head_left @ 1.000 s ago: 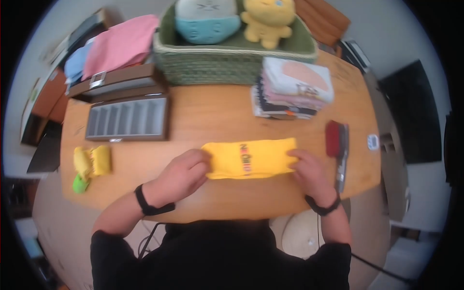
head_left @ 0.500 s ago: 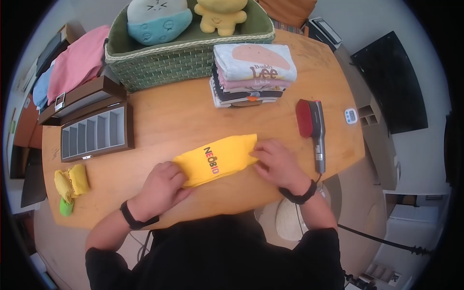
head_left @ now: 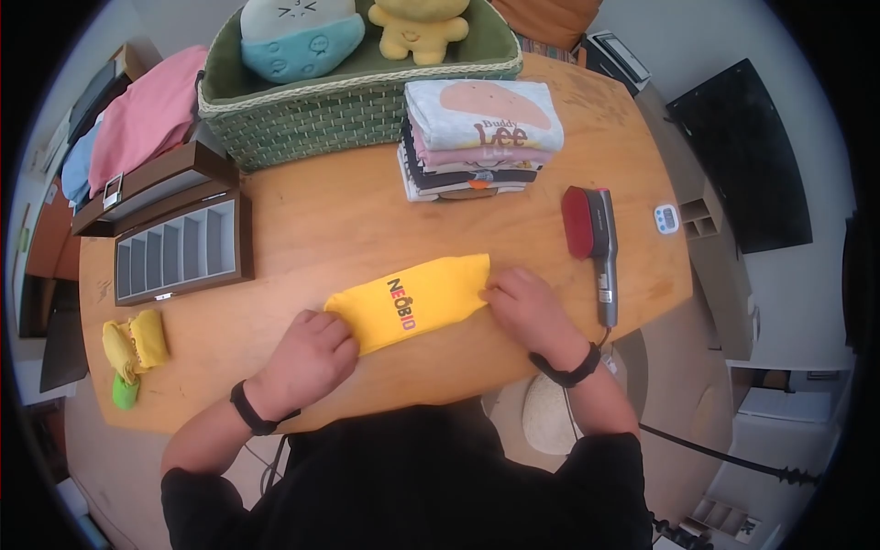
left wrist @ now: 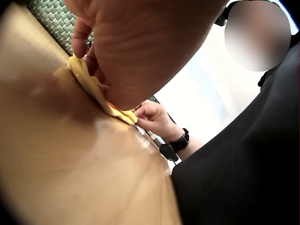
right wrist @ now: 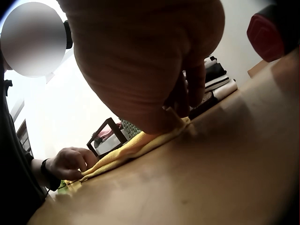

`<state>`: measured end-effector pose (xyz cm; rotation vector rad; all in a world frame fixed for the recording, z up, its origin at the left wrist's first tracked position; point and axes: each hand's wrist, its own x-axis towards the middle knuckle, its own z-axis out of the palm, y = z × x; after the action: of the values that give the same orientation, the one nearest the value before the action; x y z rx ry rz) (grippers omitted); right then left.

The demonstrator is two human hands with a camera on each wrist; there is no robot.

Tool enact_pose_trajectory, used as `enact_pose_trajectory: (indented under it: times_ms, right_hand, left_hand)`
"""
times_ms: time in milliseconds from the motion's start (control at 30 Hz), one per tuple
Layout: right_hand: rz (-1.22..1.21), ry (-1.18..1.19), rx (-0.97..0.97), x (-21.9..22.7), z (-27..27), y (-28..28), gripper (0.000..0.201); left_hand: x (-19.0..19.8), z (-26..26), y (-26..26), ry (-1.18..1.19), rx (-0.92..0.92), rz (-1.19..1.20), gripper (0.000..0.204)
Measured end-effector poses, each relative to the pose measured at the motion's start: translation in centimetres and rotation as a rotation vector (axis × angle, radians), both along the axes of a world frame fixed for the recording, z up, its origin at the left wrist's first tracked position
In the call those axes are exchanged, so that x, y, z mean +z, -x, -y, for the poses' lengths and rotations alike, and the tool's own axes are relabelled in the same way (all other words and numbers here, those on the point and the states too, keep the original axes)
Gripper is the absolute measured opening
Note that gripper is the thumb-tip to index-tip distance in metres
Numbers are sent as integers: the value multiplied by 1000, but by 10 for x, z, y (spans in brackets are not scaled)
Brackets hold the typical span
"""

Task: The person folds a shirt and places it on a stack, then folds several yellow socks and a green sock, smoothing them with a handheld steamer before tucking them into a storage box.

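A yellow sock (head_left: 412,302) printed "NEOBIO" lies stretched flat on the wooden table, slanting up to the right in the head view. My left hand (head_left: 310,362) pinches its left end, the fingers curled over the edge. At the other end, my right hand (head_left: 532,312) holds the corner between thumb and fingers. In the left wrist view the sock (left wrist: 89,84) runs as a thin band along the tabletop, with the left palm above it. The right wrist view shows the sock (right wrist: 126,152) low over the wood, the right fingertips partly hidden behind the palm.
Left: an open brown compartment box (head_left: 179,243) and small yellow bundles (head_left: 137,344) with a green piece (head_left: 125,392). Behind: a green woven basket (head_left: 302,128) with plush toys and a stack of folded shirts (head_left: 481,137). Right: a red-and-grey brush-like appliance (head_left: 594,229) and a white timer (head_left: 666,219).
The head view has shifted, and the sock now slants rather than lying straight across. Both hands keep to its ends; the right has shifted slightly rightward in the last half second.
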<state>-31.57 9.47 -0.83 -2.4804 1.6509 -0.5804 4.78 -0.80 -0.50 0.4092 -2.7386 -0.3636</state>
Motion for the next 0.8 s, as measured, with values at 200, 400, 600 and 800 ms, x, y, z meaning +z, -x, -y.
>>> enact_pose_trajectory:
  times_ms: [200,400,600,800]
  right_hand:
    - [-59,-12,-11,23,3,-12,16]
    - [-113,-22,111,22,15,-54,45]
    - [-142,-331,52,9,9,-49,75]
    - [-165,-311,-137,10,6,-22,76]
  left_hand:
    - [11,4,2,-19,-61,88,14]
    - [12,1,34,-180,-120,124,21]
    - [-9,0,50,-138,-231,255,74]
    - [-4,-3,47,-84,-271,336,87]
